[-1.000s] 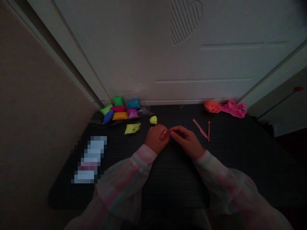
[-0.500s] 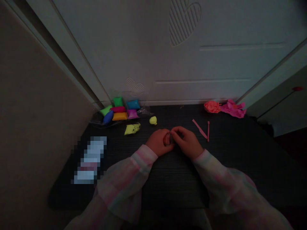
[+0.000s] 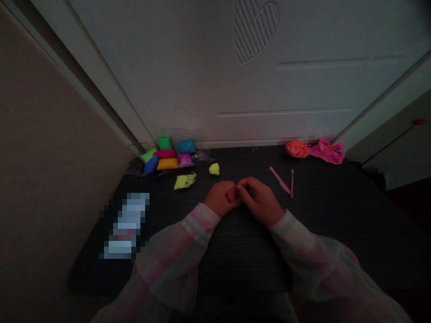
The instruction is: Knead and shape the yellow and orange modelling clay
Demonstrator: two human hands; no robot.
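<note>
My left hand [image 3: 221,198] is curled closed above the dark table, its fingers folded in. Against it, my right hand [image 3: 263,202] meets it with thumb and forefinger pinched together. Whatever lies between the fingertips is too dark and small to make out. Just beyond the left hand sits a small pale-yellow lump of clay [image 3: 214,169]. A torn yellow clay packet [image 3: 184,181] lies to its left. To the right of my right hand are two pink modelling tools, a flat knife-like one [image 3: 280,181] and a thin stick-like one [image 3: 292,184].
A clear plastic bag with several coloured clay packets [image 3: 167,163] lies at the back left of the table [image 3: 242,260]. A blurred-out phone-like rectangle [image 3: 128,226] is at the left. Crumpled orange [image 3: 298,149] and pink [image 3: 328,151] pieces rest at the back right, before a white panel [image 3: 202,67].
Both hands stay together at mid-table. The fingers have shifted slightly, and the dark, shiny bit seen between them earlier is now mostly hidden. The view has tilted a little.
</note>
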